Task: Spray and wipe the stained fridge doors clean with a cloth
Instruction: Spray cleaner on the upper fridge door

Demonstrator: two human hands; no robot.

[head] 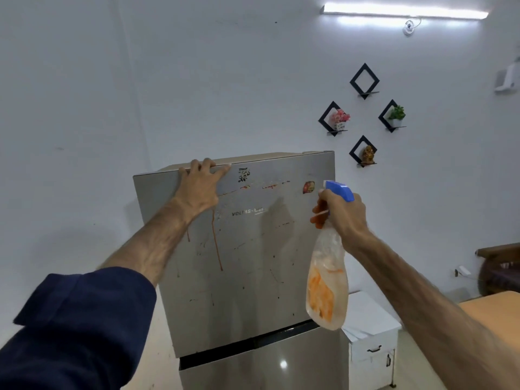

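A silver two-door fridge stands in front of me; its upper door (253, 263) carries red drips, dark specks and smears. My left hand (201, 187) grips the top edge of that door, fingers curled over it. My right hand (342, 213) holds a clear spray bottle (327, 280) with a blue trigger head by its neck, close to the door's right edge, nozzle turned toward the door. The bottle holds orange-tinted liquid. The lower door (281, 367) shows below a dark gap. No cloth is in view.
A white box-like cabinet (371, 333) stands right of the fridge, and a tan tabletop (495, 308) sits at the far right. Black diamond wall shelves (363, 81) with small ornaments hang above. A dark wooden seat (501, 271) is at the right edge.
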